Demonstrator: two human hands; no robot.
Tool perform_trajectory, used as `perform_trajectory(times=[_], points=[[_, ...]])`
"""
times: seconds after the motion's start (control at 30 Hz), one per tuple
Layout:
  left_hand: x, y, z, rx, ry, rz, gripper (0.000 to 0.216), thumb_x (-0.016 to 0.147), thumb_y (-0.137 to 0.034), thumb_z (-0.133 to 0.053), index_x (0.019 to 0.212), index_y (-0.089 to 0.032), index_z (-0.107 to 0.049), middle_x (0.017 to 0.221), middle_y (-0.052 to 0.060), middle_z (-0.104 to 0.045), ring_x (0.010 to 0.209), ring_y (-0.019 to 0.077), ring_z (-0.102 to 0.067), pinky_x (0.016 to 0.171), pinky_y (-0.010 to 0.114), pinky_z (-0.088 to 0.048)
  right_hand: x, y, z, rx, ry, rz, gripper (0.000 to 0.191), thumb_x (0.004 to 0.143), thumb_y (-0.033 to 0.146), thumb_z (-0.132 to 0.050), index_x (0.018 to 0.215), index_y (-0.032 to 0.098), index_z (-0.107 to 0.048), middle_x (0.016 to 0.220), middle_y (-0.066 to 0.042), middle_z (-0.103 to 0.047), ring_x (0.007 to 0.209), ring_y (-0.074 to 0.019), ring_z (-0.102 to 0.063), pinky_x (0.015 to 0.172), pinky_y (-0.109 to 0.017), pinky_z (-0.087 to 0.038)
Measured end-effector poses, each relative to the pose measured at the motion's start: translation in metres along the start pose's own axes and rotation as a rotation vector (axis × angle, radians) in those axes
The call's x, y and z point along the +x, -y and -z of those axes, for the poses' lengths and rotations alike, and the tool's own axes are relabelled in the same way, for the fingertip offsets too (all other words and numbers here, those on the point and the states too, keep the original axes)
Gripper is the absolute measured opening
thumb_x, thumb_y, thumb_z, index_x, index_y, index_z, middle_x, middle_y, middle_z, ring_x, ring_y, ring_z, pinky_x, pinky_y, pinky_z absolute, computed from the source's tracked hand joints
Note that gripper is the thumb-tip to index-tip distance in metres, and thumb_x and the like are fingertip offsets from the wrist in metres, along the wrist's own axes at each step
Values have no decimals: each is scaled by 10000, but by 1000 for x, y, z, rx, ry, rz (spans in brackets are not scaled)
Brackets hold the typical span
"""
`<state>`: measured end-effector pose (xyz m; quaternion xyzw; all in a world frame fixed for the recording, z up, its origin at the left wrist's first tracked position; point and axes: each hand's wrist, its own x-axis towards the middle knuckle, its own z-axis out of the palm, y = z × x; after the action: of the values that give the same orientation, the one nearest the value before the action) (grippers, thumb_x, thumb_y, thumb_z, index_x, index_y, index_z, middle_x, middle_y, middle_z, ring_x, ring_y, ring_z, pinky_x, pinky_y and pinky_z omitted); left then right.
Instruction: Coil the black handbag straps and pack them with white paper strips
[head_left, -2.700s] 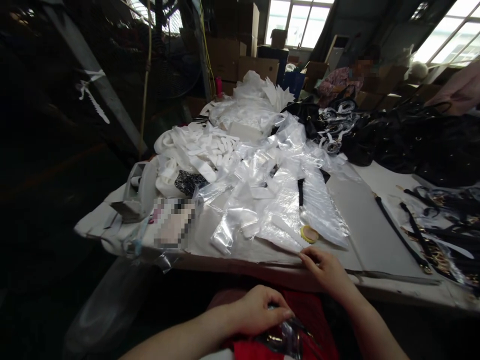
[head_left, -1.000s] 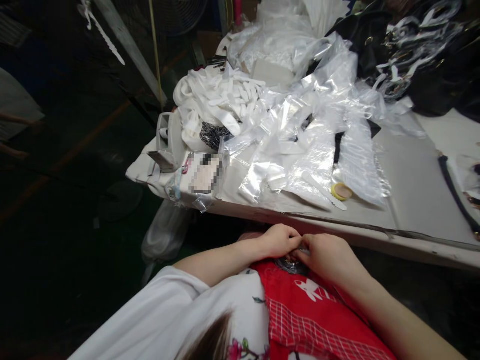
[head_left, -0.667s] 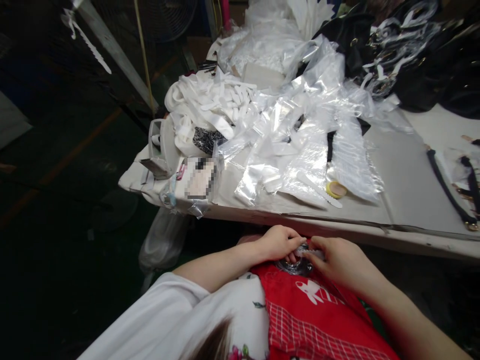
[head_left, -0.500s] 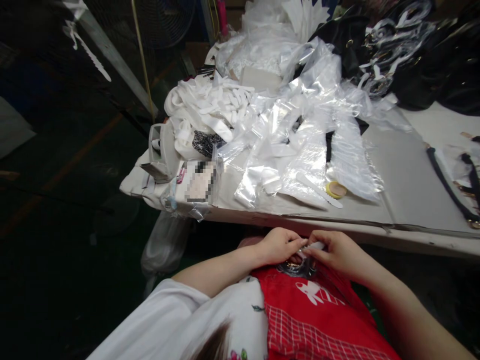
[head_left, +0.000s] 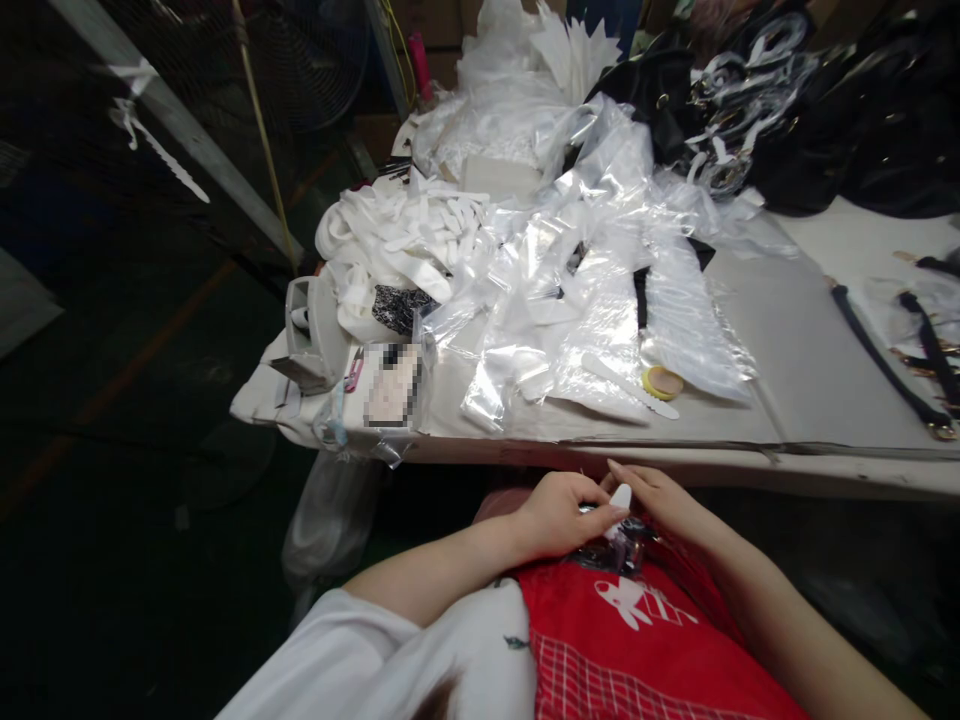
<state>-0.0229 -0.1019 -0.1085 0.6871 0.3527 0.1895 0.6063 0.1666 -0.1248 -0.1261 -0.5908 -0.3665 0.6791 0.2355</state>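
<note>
In my lap lies a bundle point(head_left: 609, 556) of dark strap and gold-coloured metal under clear plastic; its exact kind is hard to make out. Thumb and fingers of my left hand point(head_left: 559, 512) are pinched on a white strip point(head_left: 621, 497) that stands up from the bundle. My right hand point(head_left: 664, 500) is right beside it, with fingers stretched toward my left hand and no visible grip on the strip. Its lower fingers are partly hidden. A red apron point(head_left: 600, 640) lies under the bundle.
Ahead is a covered table point(head_left: 750, 440) with clear plastic bags point(head_left: 540, 320), a pile of white strips point(head_left: 405, 230), a loose toothed white strip point(head_left: 630, 385), a yellow tape roll point(head_left: 663, 382) and a dispenser point(head_left: 307, 330). Dark straps point(head_left: 885, 350) lie at right, black bags point(head_left: 885, 140) behind.
The white strip, earlier between the fingers of my right hand, now stands upright in my left hand's pinch. My right hand's fingers have loosened and straightened. The view has shifted slightly.
</note>
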Motion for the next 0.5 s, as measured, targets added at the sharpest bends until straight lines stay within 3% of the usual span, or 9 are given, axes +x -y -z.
perform_trajectory(times=[0.13,0.27,0.37,0.5], points=[[-2,-1,0,-32,23,-117,325,887,-369,-559,794,-106,-727,775,60,-692,712,119,-605,684,195,-437,7,-8,-13,243,-15,-29,431,663,552,-769,755,147,-651,664,-24,-634,636,-164,-569,626,-280,-456],[-2,-4,7,35,-87,-157,312,895,-371,-553,786,-130,-717,815,57,-647,780,125,-586,751,208,-455,-2,-1,-17,340,-186,77,397,663,491,-787,812,178,-593,705,-3,-634,601,-134,-554,589,-252,-452],[1,-4,11,69,-190,-138,318,890,-402,-562,798,-140,-717,964,75,-619,897,142,-583,839,220,-452,-14,9,-11,197,-279,217,346,696,454,-774,784,166,-604,727,-30,-650,654,-161,-576,622,-270,-475],[8,3,8,37,-49,-61,433,925,-480,-479,802,-138,-714,793,41,-661,740,118,-593,716,196,-445,-26,19,-4,-201,-273,385,323,853,468,-601,758,165,-656,737,-38,-657,685,-178,-593,643,-273,-488]])
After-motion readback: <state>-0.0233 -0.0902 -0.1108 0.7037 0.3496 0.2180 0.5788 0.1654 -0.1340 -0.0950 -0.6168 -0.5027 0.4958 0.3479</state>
